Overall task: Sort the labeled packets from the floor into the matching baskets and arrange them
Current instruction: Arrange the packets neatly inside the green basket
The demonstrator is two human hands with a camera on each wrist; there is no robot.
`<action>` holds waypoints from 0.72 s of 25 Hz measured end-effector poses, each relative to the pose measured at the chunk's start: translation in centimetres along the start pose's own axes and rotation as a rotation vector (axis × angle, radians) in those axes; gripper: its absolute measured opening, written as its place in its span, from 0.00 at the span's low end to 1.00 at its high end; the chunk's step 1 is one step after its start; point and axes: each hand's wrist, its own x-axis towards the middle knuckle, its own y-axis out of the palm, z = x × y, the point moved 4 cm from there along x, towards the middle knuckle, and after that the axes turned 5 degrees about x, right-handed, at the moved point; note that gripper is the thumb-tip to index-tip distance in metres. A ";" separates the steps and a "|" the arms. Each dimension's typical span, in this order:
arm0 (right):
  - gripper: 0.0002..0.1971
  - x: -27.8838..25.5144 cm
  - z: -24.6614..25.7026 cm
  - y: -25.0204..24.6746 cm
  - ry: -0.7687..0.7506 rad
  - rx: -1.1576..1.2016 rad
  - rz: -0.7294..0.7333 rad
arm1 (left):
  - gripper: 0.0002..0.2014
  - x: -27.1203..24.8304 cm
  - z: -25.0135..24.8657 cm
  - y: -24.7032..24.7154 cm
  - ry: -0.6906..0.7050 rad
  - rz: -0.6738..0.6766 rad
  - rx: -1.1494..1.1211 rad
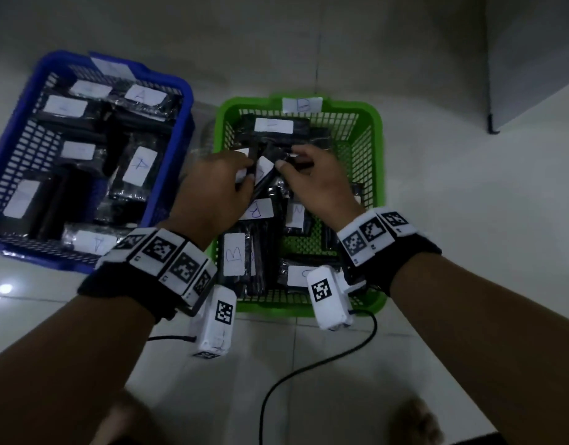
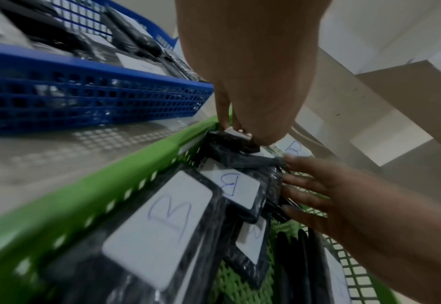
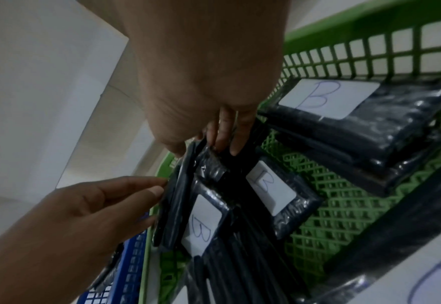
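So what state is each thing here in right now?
Green basket: on the floor, partly filled with B packets.
Blue basket: on the floor, holding A packets.
Upright packets: gripped on edge between both hands.
Left hand: pinching a packet.
Right hand: fingers curled on the packets' top.

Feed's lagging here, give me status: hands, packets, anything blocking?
Both hands, left hand and right hand, gripping upright B packets over green basket. Blue basket holds A packets. Nothing blocking.
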 end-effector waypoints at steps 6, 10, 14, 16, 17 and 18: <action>0.13 0.9 0.9 1.6 0.064 0.052 -0.002 | 0.12 -1.6 0.1 0.1 -0.146 -0.107 -0.086; 0.10 1.0 0.3 0.9 0.201 0.306 -0.078 | 0.15 -0.6 0.1 -0.2 -0.301 -0.090 -0.089; 0.09 0.2 -0.3 -1.9 0.302 0.647 -0.167 | 0.18 0.2 -0.2 0.5 -0.318 -0.019 -0.077; 0.07 -0.3 -0.3 -3.7 0.301 0.694 -0.192 | 0.18 0.5 -0.5 1.1 -0.299 0.006 -0.030; 0.07 -0.5 -0.2 -4.5 0.294 0.693 -0.184 | 0.17 0.8 -0.9 1.4 -0.312 0.019 -0.007; 0.08 -0.7 -0.1 -5.3 0.285 0.685 -0.156 | 0.16 0.9 -1.1 1.6 -0.333 0.022 0.010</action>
